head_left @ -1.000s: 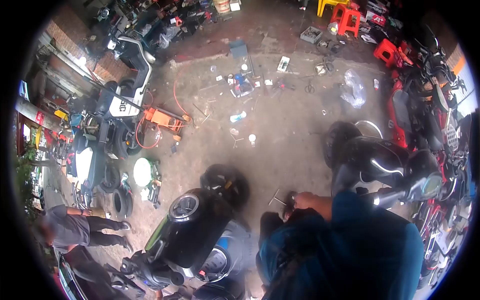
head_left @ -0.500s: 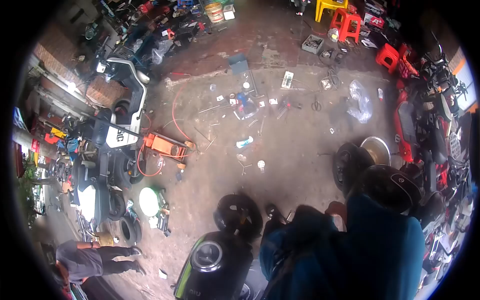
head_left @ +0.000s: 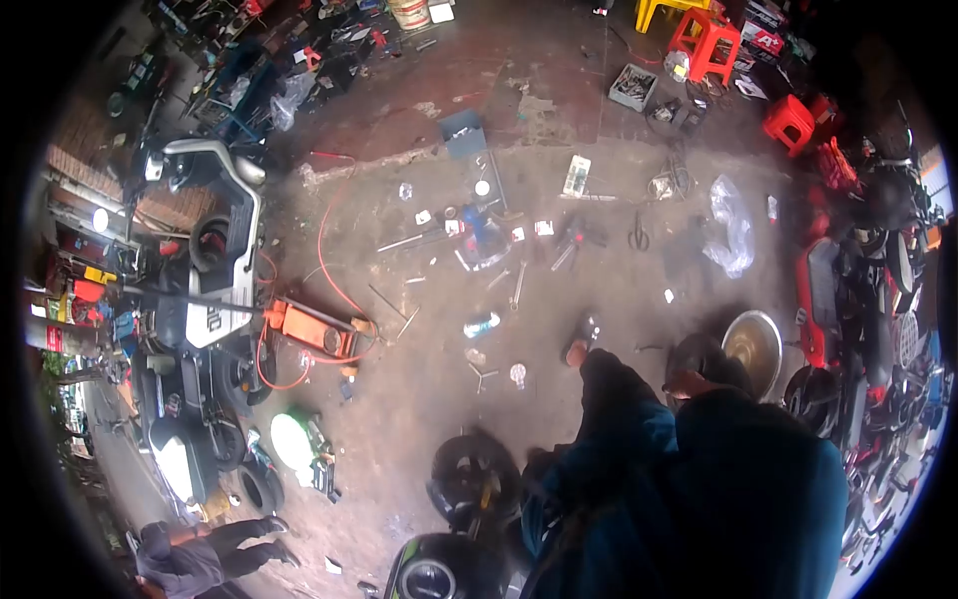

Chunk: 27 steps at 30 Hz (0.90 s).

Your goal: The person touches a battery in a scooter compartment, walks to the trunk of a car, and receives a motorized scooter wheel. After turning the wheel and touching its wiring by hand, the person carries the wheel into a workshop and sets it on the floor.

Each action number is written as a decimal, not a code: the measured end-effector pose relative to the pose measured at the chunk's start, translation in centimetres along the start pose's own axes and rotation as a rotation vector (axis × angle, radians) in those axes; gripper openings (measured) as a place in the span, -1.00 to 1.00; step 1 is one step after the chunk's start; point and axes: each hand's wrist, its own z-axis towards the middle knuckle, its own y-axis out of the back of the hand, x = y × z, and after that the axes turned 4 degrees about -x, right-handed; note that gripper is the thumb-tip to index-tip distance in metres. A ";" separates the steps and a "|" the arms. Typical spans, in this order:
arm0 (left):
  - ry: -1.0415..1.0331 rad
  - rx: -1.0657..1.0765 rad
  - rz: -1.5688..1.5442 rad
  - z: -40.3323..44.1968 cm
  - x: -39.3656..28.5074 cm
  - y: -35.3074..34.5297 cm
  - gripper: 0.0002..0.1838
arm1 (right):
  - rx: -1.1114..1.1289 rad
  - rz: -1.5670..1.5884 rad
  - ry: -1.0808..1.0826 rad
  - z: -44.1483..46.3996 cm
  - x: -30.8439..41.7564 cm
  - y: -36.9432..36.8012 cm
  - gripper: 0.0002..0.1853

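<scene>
My right hand [head_left: 691,384] shows at the end of the dark blue sleeve [head_left: 748,449], beside my thigh. It overlaps the view of a dark tire [head_left: 711,354]; whether it touches the tire I cannot tell. Its fingers are too small and dim to make out. Right beside the tire, a metal basin [head_left: 755,351] holds brownish liquid. My left hand is hidden; only the blue clothing on that side shows. One foot [head_left: 581,349] is out in front on the concrete floor. To my left stands a black scooter [head_left: 427,577] with its front wheel [head_left: 473,481].
Tools, a plastic bottle [head_left: 481,325] and a blue tray [head_left: 462,133] lie ahead. An orange floor jack [head_left: 317,329] with a red hose sits left, near a white scooter [head_left: 225,290]. Parked scooters [head_left: 820,299] line the right. Another person [head_left: 190,554] is at lower left.
I have stepped forward, and one foot now shows ahead of me. The black scooter has slid lower in view. My right hand appears slightly higher, nearer the tire and basin.
</scene>
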 end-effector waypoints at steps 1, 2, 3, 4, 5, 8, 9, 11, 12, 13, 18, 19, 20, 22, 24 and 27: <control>0.014 -0.004 0.005 1.3 -2.4 0.2 -0.64 | -0.047 -0.032 0.034 1.8 -2.9 1.2 -0.62; 0.022 -0.006 0.014 2.0 -4.8 0.8 -0.64 | -0.178 0.064 -0.096 3.5 -5.6 1.2 -0.65; 0.026 -0.006 0.025 3.2 -6.8 1.0 -0.64 | -0.310 0.162 -0.235 5.5 -7.7 0.9 -0.68; 0.034 -0.011 0.039 4.0 -9.2 1.3 -0.64 | -0.434 0.261 -0.366 6.9 -9.9 1.7 -0.71; 0.039 -0.014 0.045 5.0 -11.5 1.7 -0.64 | -0.362 0.255 -0.386 7.9 -11.9 4.6 -0.72; 0.051 -0.023 0.065 6.7 -17.0 3.2 -0.64 | -0.238 0.404 -0.585 6.4 -11.4 24.7 -0.72; 0.046 -0.030 0.069 7.4 -18.9 3.7 -0.64 | -0.215 0.458 -0.636 9.5 -15.0 23.1 -0.68; 0.042 -0.043 0.082 8.3 -22.0 4.6 -0.64 | -0.238 0.616 -0.719 12.5 -18.4 25.5 -0.64; 0.039 -0.051 0.085 8.7 -23.3 4.8 -0.63 | -0.277 0.720 -0.745 12.6 -17.4 30.3 -0.63; 0.038 -0.063 0.090 9.1 -24.6 5.2 -0.63 | -0.320 0.747 -0.722 13.7 -17.3 33.2 -0.64; 0.085 -0.110 0.103 11.3 -30.3 6.3 -0.63 | -0.373 1.049 -0.590 19.9 -16.5 41.2 -0.65; 0.100 -0.121 0.106 11.9 -31.4 6.1 -0.63 | -0.519 0.809 -0.349 23.1 -17.5 38.9 -0.63; 0.120 -0.132 0.110 12.6 -32.5 6.0 -0.63 | -0.650 0.561 -0.111 24.6 -17.3 40.4 -0.62; 0.163 -0.165 0.113 14.5 -34.4 5.7 -0.63 | -0.448 0.912 -0.224 25.5 -19.1 43.9 -0.66; 0.206 -0.388 0.130 18.1 -35.9 4.1 -0.62 | -0.214 1.135 -0.369 27.9 -22.3 49.2 -0.70; 0.285 -0.123 0.150 24.9 -44.6 11.0 -0.56 | -0.564 0.890 -0.116 36.7 -34.7 49.3 -0.65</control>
